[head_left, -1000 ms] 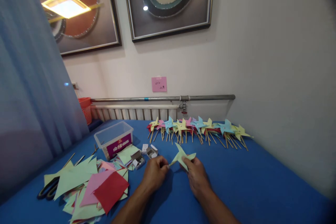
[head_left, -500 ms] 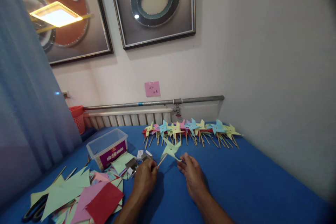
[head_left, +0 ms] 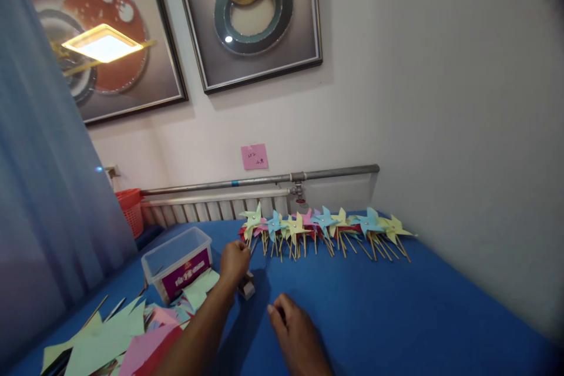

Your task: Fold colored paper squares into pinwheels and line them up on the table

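Observation:
My left hand (head_left: 235, 261) is closed around the stick of a pale green paper pinwheel (head_left: 252, 219), reaching to the left end of the row at the back. The held pinwheel's head overlaps others there, among them a blue pinwheel (head_left: 274, 224) and a yellow pinwheel (head_left: 296, 227). Nearer to me, low over the blue cloth, my right hand (head_left: 296, 332) is loosely curled, and nothing shows in it. A small box (head_left: 247, 288) lies just under my left wrist, partly hidden by it.
Left of my arm are loose coloured paper sheets (head_left: 103, 335) and a clear plastic tub (head_left: 176, 255) with a purple label. The blue-covered table (head_left: 374, 317) meets the wall on the right. Behind it run a radiator (head_left: 211, 209) and a pipe (head_left: 339, 172). A red basket (head_left: 131, 211) stands at the left.
The pale green pinwheel has gone up and away in my left hand, from between my hands to the row's left end. My right hand has drawn back from it and curled.

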`<state>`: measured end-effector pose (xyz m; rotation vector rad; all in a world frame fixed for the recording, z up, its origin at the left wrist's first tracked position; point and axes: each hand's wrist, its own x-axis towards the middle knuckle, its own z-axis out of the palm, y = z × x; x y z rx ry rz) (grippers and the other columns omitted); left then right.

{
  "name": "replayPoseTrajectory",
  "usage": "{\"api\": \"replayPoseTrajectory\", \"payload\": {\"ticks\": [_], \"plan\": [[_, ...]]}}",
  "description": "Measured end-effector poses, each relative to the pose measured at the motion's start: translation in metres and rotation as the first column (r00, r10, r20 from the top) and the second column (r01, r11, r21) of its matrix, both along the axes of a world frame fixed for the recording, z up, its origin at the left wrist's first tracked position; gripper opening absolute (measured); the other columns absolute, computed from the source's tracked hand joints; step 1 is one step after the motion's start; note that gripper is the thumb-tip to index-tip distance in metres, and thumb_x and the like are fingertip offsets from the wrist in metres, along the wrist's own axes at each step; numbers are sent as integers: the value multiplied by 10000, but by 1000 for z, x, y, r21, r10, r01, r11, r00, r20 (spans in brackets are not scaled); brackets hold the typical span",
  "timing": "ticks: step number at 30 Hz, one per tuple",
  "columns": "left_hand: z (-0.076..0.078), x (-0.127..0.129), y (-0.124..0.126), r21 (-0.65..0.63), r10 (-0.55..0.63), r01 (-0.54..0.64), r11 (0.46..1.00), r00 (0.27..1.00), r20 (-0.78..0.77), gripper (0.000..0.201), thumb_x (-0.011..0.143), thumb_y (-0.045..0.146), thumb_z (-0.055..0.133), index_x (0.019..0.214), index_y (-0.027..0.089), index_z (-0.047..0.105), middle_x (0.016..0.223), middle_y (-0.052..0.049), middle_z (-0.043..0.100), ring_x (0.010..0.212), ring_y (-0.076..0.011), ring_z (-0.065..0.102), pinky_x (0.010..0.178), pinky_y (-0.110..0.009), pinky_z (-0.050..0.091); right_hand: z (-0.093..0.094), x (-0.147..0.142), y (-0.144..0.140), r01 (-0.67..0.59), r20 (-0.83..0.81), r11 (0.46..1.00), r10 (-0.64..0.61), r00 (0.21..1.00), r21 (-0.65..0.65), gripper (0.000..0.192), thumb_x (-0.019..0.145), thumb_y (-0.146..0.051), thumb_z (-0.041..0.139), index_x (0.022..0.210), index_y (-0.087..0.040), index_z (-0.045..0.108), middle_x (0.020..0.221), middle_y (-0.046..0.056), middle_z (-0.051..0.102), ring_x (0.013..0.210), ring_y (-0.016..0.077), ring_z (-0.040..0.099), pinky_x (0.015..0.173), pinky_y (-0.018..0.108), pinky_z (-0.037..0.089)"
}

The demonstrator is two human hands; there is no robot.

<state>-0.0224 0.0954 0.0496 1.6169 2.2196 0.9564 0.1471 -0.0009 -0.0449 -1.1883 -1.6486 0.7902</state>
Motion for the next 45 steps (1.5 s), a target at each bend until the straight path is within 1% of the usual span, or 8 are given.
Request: {"api": "replayPoseTrajectory", "payload": {"ticks": [7, 16, 22, 31, 34, 38, 41, 45], "plan": [[-4, 8, 59, -134, 79, -85, 987, 996, -49, 83, 815, 141, 773, 896, 126, 783, 1000, -208, 827, 1000, -326, 769, 811, -345, 532, -16, -1, 9, -3, 6, 1000, 3, 1000, 29, 256, 951, -370, 594, 722, -262, 553, 634, -21, 605, 600, 177, 533, 624, 288, 337], [4, 9, 61, -136, 43, -54, 989, 996, -82, 65, 870, 140, 718, 885, 98, 764, 994, -218, 811, 999, -345, 760, 819, -366, 530, -14, 0, 10, -9, 17, 1000, 10, 1000, -19, 249, 947, -367, 581, 731, -261, 521, 646, -22, 604, 618, 176, 544, 649, 284, 344], [2, 24, -18, -39, -108, 104, 994, 985, -136, 192, 990, 251, 617, 960, 192, 797, 1018, -108, 821, 1027, -253, 739, 855, -306, 476, -3, 5, 6, -4, -56, 1000, 4, 998, 2, 284, 949, -439, 575, 722, -269, 553, 646, -18, 627, 611, 186, 552, 638, 294, 346], [-107, 21, -190, 20, -392, 424, 906, 853, -345, 159, 938, 175, 631, 840, 248, 732, 922, -117, 771, 826, -235, 722, 693, -328, 482, 14, 12, 3, 10, -101, 999, -14, 995, -38, 321, 904, -531, 556, 700, -283, 567, 578, -20, 591, 594, 209, 562, 621, 317, 380], [-126, -17, -224, 313, -260, 449, 837, 829, -494, 207, 984, 131, 553, 885, 244, 696, 835, -61, 725, 755, -190, 701, 667, -291, 501, 17, 12, 1, 3, -47, 997, -6, 999, -74, 349, 916, -565, 509, 715, -281, 540, 559, -41, 537, 552, 189, 509, 585, 308, 363], [-122, -79, -248, 542, 124, 279, 793, 797, -591, 157, 1010, 160, 573, 1072, 230, 699, 977, -68, 761, 853, -204, 725, 776, -302, 559, 17, 12, 1, -13, 8, 995, 14, 1000, -101, 394, 910, -624, 463, 721, -282, 518, 576, -42, 534, 540, 179, 481, 564, 305, 352], [-109, -105, -252, 565, 291, 172, 807, 716, -634, 142, 1002, 244, 612, 1108, 220, 704, 1070, -96, 773, 943, -262, 730, 808, -370, 560, 16, 13, 4, -15, 23, 994, 18, 1000, -105, 413, 889, -655, 460, 725, -282, 525, 584, -34, 554, 551, 187, 512, 571, 307, 376], [-103, -104, -251, 520, 291, 120, 846, 712, -639, 134, 982, 241, 619, 1069, 212, 716, 1124, -116, 776, 1010, -295, 715, 860, -416, 533, 16, 14, 6, -10, 32, 994, 14, 999, -106, 421, 871, -671, 470, 719, -282, 524, 588, -28, 571, 568, 197, 549, 584, 311, 406]]}}
